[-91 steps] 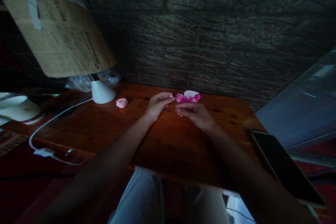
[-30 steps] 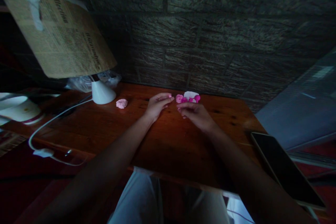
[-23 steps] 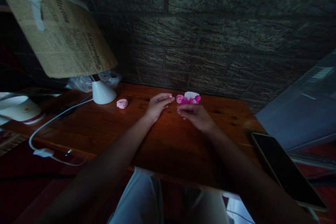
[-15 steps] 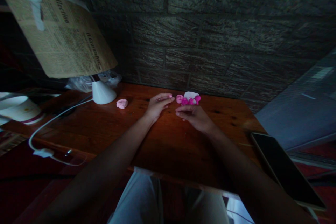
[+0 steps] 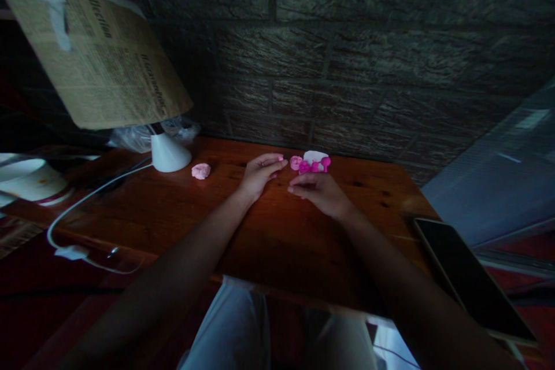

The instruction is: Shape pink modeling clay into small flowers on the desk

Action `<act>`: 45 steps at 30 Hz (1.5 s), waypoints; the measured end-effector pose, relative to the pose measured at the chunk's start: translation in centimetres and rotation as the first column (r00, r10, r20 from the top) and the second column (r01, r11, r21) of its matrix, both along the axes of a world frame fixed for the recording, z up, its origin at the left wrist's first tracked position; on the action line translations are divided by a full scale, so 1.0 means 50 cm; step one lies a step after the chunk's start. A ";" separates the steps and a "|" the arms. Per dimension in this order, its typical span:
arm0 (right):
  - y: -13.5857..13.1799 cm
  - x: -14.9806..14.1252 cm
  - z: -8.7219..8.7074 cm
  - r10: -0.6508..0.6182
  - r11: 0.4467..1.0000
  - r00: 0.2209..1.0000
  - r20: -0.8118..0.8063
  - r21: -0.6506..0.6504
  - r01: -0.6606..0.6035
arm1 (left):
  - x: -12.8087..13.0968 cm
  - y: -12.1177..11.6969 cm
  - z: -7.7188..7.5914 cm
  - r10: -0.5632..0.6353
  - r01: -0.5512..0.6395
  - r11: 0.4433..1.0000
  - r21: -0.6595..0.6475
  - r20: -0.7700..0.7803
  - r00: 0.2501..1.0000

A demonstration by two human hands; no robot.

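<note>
My left hand pinches a small piece of pink clay between thumb and fingertips, just above the wooden table. To its right, my right hand is closed with thumb and forefinger together; whatever they hold is too small to make out. Just beyond the right hand sit a light pink round clay piece and several magenta clay pieces, against a white piece. A larger pale pink clay lump lies off to the left.
A lamp with a newsprint shade stands at the back left, a crumpled plastic bag behind it. Its white cord runs over the front edge. A paper cup is at far left, a black-screened tablet at right. A stone wall closes the back.
Both hands keep nearly the same pose and place. The view has shifted very slightly; the clay pieces lie as before.
</note>
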State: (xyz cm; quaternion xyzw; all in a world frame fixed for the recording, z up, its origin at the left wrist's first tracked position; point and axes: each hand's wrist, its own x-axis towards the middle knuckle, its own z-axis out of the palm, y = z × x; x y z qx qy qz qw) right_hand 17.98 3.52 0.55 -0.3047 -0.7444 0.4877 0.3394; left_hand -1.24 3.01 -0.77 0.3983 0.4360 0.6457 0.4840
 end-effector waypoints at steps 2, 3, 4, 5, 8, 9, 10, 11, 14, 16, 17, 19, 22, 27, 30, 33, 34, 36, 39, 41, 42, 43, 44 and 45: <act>0.002 0.001 -0.004 -0.009 1.000 1.000 -0.007 0.004 0.009 | 0.000 0.001 -0.001 0.000 0.000 1.000 -0.001 0.005 1.000; 0.003 0.002 -0.007 -0.016 1.000 1.000 -0.008 0.007 0.016 | 0.000 0.001 -0.001 0.002 -0.002 1.000 -0.005 0.010 1.000; 0.005 0.002 -0.009 -0.024 1.000 1.000 -0.008 0.009 0.024 | 0.000 0.001 -0.001 0.003 -0.003 1.000 -0.008 0.015 1.000; 0.006 0.002 -0.011 -0.033 0.999 0.999 -0.008 0.012 0.034 | 0.000 0.001 -0.001 0.004 -0.004 1.000 -0.012 0.020 1.000; 0.007 0.002 -0.014 -0.047 0.999 0.999 0.003 0.023 0.047 | 0.000 0.000 0.000 0.002 -0.002 1.000 -0.009 0.028 1.000; 0.007 0.002 -0.014 -0.046 0.999 0.999 0.009 0.029 0.046 | 0.000 0.000 0.001 0.001 -0.001 1.000 -0.008 0.030 1.000; 0.007 0.002 -0.013 -0.042 0.999 0.999 0.016 0.034 0.041 | 0.000 -0.001 0.002 0.002 -0.001 1.000 -0.007 0.032 0.999; 0.006 0.001 -0.012 -0.036 0.999 0.999 0.023 0.038 0.035 | 0.000 -0.001 0.002 0.002 -0.002 1.000 -0.008 0.034 0.999; 0.002 0.001 -0.008 -0.019 0.999 0.999 0.040 0.045 0.018 | 0.000 -0.001 0.003 0.006 -0.006 1.000 -0.017 0.038 0.999; -0.001 0.000 -0.006 -0.010 0.999 0.999 0.049 0.048 0.008 | 0.000 -0.001 0.002 0.006 -0.006 1.000 -0.017 0.032 0.999; -0.002 0.000 -0.005 -0.007 0.999 0.999 0.053 0.049 0.004 | -0.001 -0.001 0.002 0.004 -0.004 1.000 -0.014 0.028 1.000; -0.004 -0.001 -0.004 0.001 0.998 0.998 0.060 0.058 -0.005 | -0.001 0.000 0.001 -0.002 0.002 1.000 -0.006 0.018 1.000; -0.008 -0.002 -0.003 0.000 0.996 0.997 0.074 0.090 -0.007 | -0.001 0.000 0.001 -0.007 0.007 1.000 -0.005 0.015 1.000; -0.010 -0.006 -0.003 -0.030 0.996 0.995 0.093 0.081 0.022 | 0.002 -0.002 0.004 0.004 -0.003 1.000 -0.013 0.032 0.999; -0.009 -0.007 -0.002 -0.035 0.997 0.994 0.103 0.073 0.028 | 0.003 -0.003 0.006 0.005 -0.005 1.000 -0.009 0.038 0.999; -0.009 -0.005 0.000 -0.030 0.994 0.993 0.116 0.106 0.018 | 0.004 -0.004 0.008 0.012 -0.011 1.000 -0.019 0.022 1.000; -0.008 -0.005 0.000 -0.029 0.993 0.993 0.119 0.119 0.014 | 0.004 -0.004 0.009 0.013 -0.012 1.000 -0.021 0.017 1.000; -0.008 -0.004 0.000 -0.020 0.990 0.993 0.115 0.138 0.004 | 0.004 -0.005 0.011 0.013 -0.013 1.000 -0.022 0.013 1.000; -0.006 -0.003 -0.001 -0.007 0.989 0.994 0.112 0.146 -0.010 | 0.005 -0.006 0.013 0.013 -0.013 1.000 -0.029 0.018 1.000; -0.004 -0.003 -0.002 -0.016 0.990 0.992 0.122 0.144 -0.002 | 0.004 -0.006 0.013 0.015 -0.015 0.999 -0.033 0.018 1.000; -0.003 -0.002 -0.003 -0.023 0.990 0.992 0.127 0.141 0.005 | 0.004 -0.006 0.012 0.016 -0.015 0.999 -0.033 0.015 1.000; -0.002 -0.002 -0.004 -0.028 0.990 0.991 0.130 0.137 0.010 | 0.003 -0.005 0.012 0.016 -0.015 0.999 -0.030 0.012 1.000; -0.002 -0.001 -0.004 -0.031 0.991 0.991 0.131 0.134 0.013 | 0.003 -0.005 0.011 0.015 -0.015 1.000 -0.026 0.009 1.000; -0.002 -0.001 -0.005 -0.031 0.991 0.991 0.131 0.131 0.013 | 0.003 -0.005 0.011 0.013 -0.013 1.000 -0.022 0.008 1.000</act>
